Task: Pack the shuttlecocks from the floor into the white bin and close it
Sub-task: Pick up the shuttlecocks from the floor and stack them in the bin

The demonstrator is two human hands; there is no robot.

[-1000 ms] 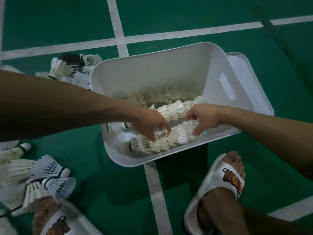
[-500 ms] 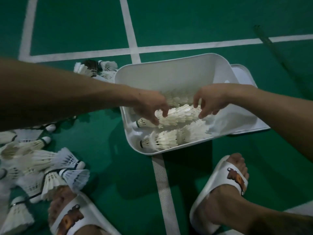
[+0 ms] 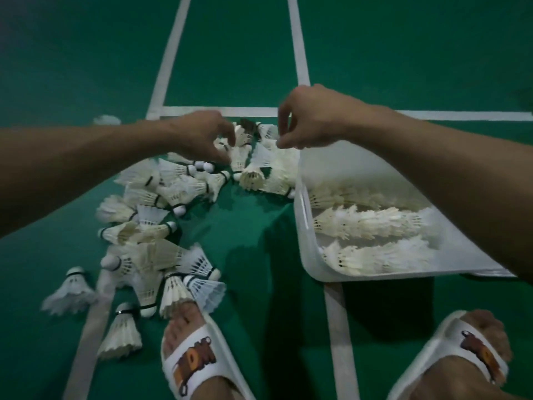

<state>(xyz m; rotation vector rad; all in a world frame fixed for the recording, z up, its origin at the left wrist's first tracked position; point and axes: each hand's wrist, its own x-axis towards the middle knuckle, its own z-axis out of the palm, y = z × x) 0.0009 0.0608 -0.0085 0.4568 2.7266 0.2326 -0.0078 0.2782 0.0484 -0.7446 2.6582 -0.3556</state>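
Note:
Several loose shuttlecocks (image 3: pixel 161 197) lie in a heap on the green floor, left of the white bin (image 3: pixel 301 226). Inside the bin lie three rows of stacked shuttlecocks (image 3: pixel 369 223). My left hand (image 3: pixel 204 137) hangs over the far end of the heap, its curled fingertips down among the shuttlecocks there; I see no firm grip. My right hand (image 3: pixel 308 119) hovers above the bin's far left corner with loosely curled fingers and nothing in them. My right forearm hides the bin's right side.
My feet in white slippers, one (image 3: pixel 190 356) touching the heap's near end and the other (image 3: pixel 473 350) in front of the bin. A thin white edge (image 3: pixel 490 274) shows under the bin. White court lines (image 3: pixel 297 39) cross the floor. One stray shuttlecock (image 3: pixel 72 290) lies far left.
Both hands have left the bin and moved left and away to the heap on the floor. The view has swung left, so the bin now sits at the right.

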